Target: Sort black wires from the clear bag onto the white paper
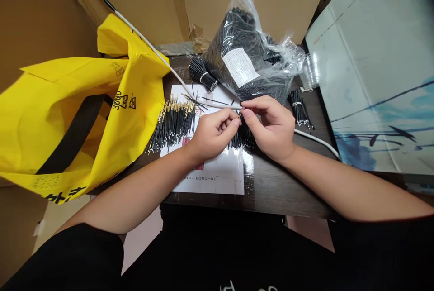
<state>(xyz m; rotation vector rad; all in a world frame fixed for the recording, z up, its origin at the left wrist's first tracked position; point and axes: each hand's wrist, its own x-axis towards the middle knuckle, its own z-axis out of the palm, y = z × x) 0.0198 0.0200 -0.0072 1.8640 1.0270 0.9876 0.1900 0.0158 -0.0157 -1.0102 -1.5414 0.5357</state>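
My left hand (214, 132) and my right hand (269, 126) meet above a white printed sheet (206, 184), fingertips pinched close together. A small dark piece with a gold-coloured tip (240, 115) shows between them; both hands appear to grip it. Left of my left hand lies a pile of short black wires (174, 123) with gold-coloured tips. More black wires (246, 135) lie beneath the fingers, partly hidden. A white cable (217, 105) runs just behind the fingertips and passes behind my right hand.
A clear bag of black wires (233, 33) stands at the back, with tied bundles (203, 74) (298, 107) beside it. A yellow bag (135, 78) fills the left. Cardboard (244, 1) rises behind; a pale painted board (379, 78) stands right. The dark table (285, 191) has a front edge.
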